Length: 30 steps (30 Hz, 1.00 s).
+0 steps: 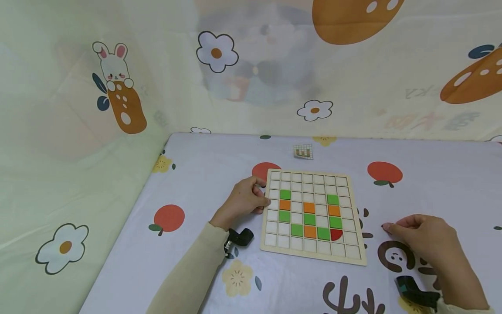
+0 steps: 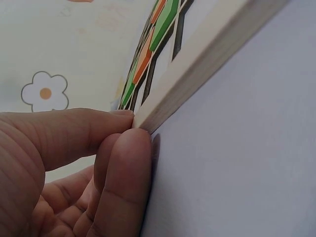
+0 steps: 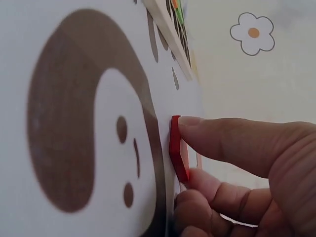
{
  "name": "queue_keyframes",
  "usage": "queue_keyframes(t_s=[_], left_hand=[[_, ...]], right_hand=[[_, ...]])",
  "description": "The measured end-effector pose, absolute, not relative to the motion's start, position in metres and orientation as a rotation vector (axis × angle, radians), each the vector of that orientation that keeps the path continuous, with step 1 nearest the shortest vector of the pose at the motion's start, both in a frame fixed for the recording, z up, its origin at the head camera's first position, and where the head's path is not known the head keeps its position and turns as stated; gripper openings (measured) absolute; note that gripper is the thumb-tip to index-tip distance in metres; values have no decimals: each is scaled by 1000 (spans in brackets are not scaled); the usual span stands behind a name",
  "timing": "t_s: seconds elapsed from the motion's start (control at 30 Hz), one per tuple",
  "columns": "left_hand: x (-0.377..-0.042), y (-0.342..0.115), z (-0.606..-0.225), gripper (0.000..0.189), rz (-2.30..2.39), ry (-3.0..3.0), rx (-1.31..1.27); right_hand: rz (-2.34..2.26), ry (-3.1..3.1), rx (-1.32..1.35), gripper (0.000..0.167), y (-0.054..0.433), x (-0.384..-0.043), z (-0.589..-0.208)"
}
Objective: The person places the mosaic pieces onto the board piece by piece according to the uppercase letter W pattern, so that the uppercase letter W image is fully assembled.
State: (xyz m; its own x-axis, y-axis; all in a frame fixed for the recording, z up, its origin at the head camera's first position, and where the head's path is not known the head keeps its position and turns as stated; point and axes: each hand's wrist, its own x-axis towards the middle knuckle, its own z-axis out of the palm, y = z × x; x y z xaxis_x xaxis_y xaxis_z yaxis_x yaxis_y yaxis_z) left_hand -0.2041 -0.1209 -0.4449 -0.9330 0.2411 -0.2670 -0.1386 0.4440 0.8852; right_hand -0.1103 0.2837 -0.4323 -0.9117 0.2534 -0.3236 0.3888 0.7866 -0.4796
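So the left hand (image 1: pixel 244 201) has its thumb and fingers pinched on the left edge of the wooden grid board (image 1: pixel 312 215), which lies flat on the desk (image 1: pixel 204 174) with green and orange tiles plus one red piece set in its cells. The right hand (image 1: pixel 425 242) is off to the board's right, fingers clamped on a small red tile (image 3: pixel 178 148) right against the cartoon-print cloth. A tiny grid card (image 1: pixel 303 151) sits behind the board.
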Motion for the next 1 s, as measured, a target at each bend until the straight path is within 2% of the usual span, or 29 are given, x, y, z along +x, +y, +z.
queue_keyframes(t_s=[0.43, 1.0], left_hand=[[-204, -122, -445, 47, 1488, 2347, 81], [-204, -121, -444, 46, 1504, 2328, 82]], right_hand=[[-851, 2698, 329, 38, 273, -110, -432], [-820, 2631, 199, 31, 254, -111, -429]])
